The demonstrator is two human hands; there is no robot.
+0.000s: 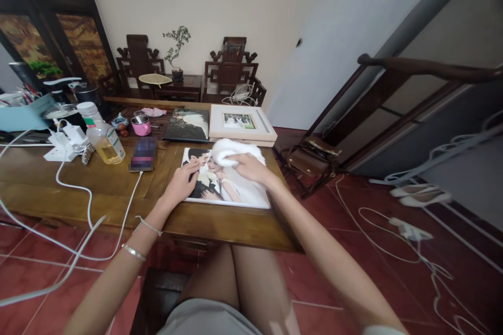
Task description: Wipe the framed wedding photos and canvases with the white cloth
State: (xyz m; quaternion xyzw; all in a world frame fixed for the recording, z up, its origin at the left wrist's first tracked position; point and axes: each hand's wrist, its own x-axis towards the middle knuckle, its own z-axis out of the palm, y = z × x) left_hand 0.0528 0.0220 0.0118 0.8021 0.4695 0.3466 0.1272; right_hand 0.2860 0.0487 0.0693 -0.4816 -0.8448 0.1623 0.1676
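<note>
A wedding photo panel point(236, 191) lies flat on the wooden table in front of me. My left hand point(183, 180) rests on its left edge, fingers stretched out over the picture. On the panel's upper part, my right hand point(251, 167) grips a bunched white cloth point(226, 151) that touches the surface. Cloth and hand cover some of the picture's top right. Just behind are a dark photo panel point(184, 124) and a white framed photo point(218, 115), which sits on top of a pale frame or box.
Left on the table point(118, 188) are a phone point(143, 154) on a charging cable, a bottle of yellow liquid point(106, 138), a pink cup point(141, 125) and a white power strip point(65, 144). To the right stands a wooden chair holding a brown bag point(308, 161). Cables trail across the red floor.
</note>
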